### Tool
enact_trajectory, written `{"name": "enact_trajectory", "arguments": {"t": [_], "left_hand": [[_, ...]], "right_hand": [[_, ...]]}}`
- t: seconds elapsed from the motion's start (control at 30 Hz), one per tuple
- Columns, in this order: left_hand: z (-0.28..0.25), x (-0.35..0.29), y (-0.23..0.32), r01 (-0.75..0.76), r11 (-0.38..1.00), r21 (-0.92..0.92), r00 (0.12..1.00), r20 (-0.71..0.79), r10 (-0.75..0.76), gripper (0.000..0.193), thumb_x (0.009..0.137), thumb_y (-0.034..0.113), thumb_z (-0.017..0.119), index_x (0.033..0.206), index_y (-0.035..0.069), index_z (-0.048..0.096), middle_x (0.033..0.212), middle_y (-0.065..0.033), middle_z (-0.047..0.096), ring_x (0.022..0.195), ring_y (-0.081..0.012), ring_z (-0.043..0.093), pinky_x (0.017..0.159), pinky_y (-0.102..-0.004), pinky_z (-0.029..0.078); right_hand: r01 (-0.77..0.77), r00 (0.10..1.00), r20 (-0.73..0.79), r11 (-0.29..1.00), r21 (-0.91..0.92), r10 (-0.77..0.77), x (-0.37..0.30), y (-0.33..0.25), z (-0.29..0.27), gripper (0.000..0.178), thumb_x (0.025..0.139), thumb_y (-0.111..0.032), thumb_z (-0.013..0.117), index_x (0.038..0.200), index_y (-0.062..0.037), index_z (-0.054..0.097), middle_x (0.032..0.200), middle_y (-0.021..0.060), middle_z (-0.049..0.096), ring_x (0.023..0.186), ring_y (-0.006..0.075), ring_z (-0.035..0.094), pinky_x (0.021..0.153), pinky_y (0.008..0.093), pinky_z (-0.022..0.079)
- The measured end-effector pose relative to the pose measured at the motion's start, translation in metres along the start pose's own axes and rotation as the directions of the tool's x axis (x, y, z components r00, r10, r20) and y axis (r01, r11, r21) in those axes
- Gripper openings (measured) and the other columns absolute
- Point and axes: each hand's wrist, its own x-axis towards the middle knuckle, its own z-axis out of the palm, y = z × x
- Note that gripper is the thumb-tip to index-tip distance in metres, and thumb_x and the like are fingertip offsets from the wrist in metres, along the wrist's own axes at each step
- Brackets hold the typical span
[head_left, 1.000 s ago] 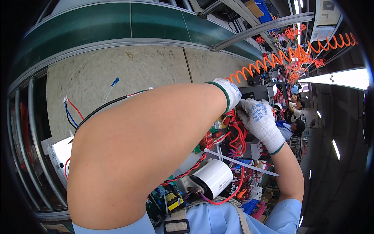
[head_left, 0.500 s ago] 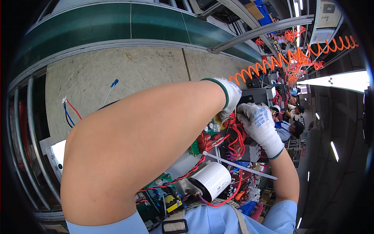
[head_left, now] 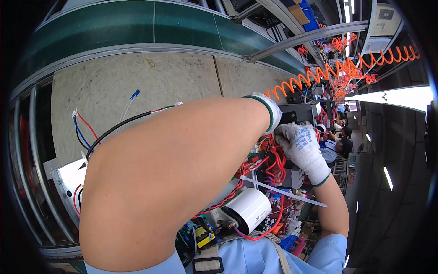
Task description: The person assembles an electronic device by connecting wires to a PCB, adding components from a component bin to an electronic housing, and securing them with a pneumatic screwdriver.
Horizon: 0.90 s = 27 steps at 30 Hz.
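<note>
My right hand (head_left: 299,144), in a white knit glove with a green cuff, has its fingers curled in at the red wires; whatever is in its fingertips is hidden. Just left of it is my left hand (head_left: 275,107), gloved alike and turned away, its fingers out of sight behind the wrist and cuff. Below both hands hangs a bundle of looped red wires (head_left: 276,166). A long pale cable tie (head_left: 283,191) slants under the wires towards my right forearm. Nearer my body lies a white cylindrical capacitor (head_left: 250,211) with a red lead. A dark box (head_left: 297,113) stands beyond the hands.
My left forearm covers much of the unit. A black cable (head_left: 119,125) and a connector with red and blue wires (head_left: 75,113) lie on the worn bench top (head_left: 182,77). Metal rollers (head_left: 39,173) line the left. An orange coiled hose (head_left: 315,75) stretches overhead; people sit at far right.
My left forearm and hand have shifted slightly to the right, uncovering more of the black cable. My right hand has barely moved, a little to the left.
</note>
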Motion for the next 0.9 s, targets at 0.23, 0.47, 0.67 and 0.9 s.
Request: {"name": "enact_trajectory", "arguments": {"t": [0.23, 0.47, 0.67, 0.9], "left_hand": [[0.003, 0.002, -0.003, 0.032, 0.999, -0.040, 0.999, -0.024, -0.033, 0.048, 0.069, 0.010, 0.078, 0.116, 0.010, 0.070, 0.116, -0.0139, 0.069, 0.108, -0.0319, 0.067, 0.088, -0.0434, 0.055], [0.004, 0.001, -0.006, -0.032, 0.999, -0.001, 0.998, -0.045, 0.032, 0.045, 0.071, 0.022, 0.077, 0.115, 0.013, 0.071, 0.112, -0.0114, 0.071, 0.106, -0.0298, 0.067, 0.086, -0.0436, 0.055], [0.006, 0.004, -0.008, -0.035, 0.999, -0.033, 0.997, -0.063, 0.033, 0.045, 0.071, 0.024, 0.078, 0.114, 0.014, 0.071, 0.112, -0.0100, 0.071, 0.104, -0.0296, 0.067, 0.086, -0.0438, 0.055], [0.010, 0.012, -0.008, -0.007, 1.000, -0.013, 0.998, -0.057, 0.007, 0.047, 0.070, 0.027, 0.080, 0.115, 0.016, 0.071, 0.112, -0.0098, 0.071, 0.104, -0.0297, 0.067, 0.085, -0.0444, 0.055]], "right_hand": [[-0.016, 0.998, -0.054, 0.998, 0.061, 0.020, -0.001, -0.001, 0.004, 0.014, 0.087, -0.021, 0.064, 0.096, -0.0111, 0.069, 0.089, 0.0092, 0.071, 0.087, 0.0307, 0.067, 0.087, 0.0487, 0.044], [-0.027, 0.996, -0.076, 0.990, 0.140, 0.038, -0.002, 0.003, 0.004, 0.014, 0.088, -0.019, 0.063, 0.097, -0.0098, 0.068, 0.092, 0.0103, 0.071, 0.090, 0.0308, 0.066, 0.088, 0.0470, 0.044], [-0.045, 0.996, -0.068, 0.992, 0.116, 0.054, -0.003, 0.000, 0.000, 0.015, 0.087, -0.018, 0.064, 0.099, -0.0091, 0.069, 0.091, 0.0108, 0.071, 0.088, 0.0309, 0.067, 0.086, 0.0439, 0.045], [-0.029, 0.992, -0.116, 0.989, 0.142, 0.045, 0.000, 0.003, 0.007, 0.014, 0.086, -0.017, 0.065, 0.096, -0.0083, 0.068, 0.087, 0.0116, 0.070, 0.085, 0.0315, 0.067, 0.081, 0.0426, 0.046]]}}
